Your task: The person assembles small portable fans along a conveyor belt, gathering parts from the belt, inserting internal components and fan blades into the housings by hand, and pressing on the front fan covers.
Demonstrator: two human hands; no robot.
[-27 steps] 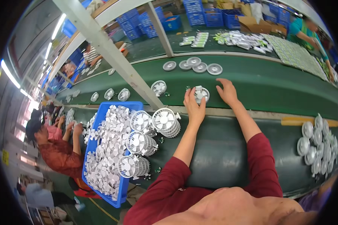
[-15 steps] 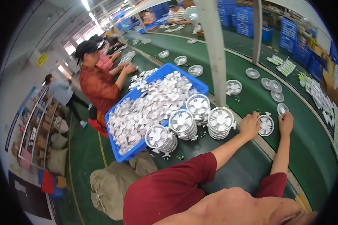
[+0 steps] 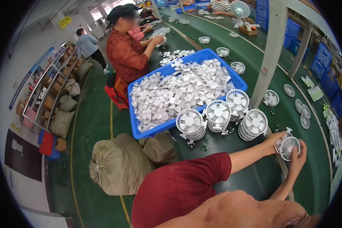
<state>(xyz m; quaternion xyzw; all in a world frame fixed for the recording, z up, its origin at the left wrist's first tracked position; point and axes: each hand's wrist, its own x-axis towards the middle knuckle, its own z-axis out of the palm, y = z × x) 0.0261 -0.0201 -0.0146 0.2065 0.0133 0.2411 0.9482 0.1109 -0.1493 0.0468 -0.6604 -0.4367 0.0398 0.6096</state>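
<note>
My left hand (image 3: 274, 142) is closed on the edge of a white fan housing (image 3: 280, 141), at the border of the green belt on the right. My right hand (image 3: 299, 156) grips a round white fan grille (image 3: 290, 148). The grille overlaps the front of the housing and hides most of it. From this view I cannot tell whether the two are touching. Left of my hands stand several stacks of white fan housings with blades in them, the nearest stack (image 3: 253, 124) beside my left forearm.
A blue crate (image 3: 136, 126) heaped with white fan blades (image 3: 167, 100) stands beyond the stacks. A post (image 3: 270, 57) rises by the belt. Loose grilles (image 3: 304, 121) lie on the belt. Small green circuit boards (image 3: 203, 148) lie near the stacks. A co-worker (image 3: 127, 49) sits at the far left.
My right hand has brought the grille from the belt over to the housing in my left hand. The view has swung left, shifting the scene rightward.
</note>
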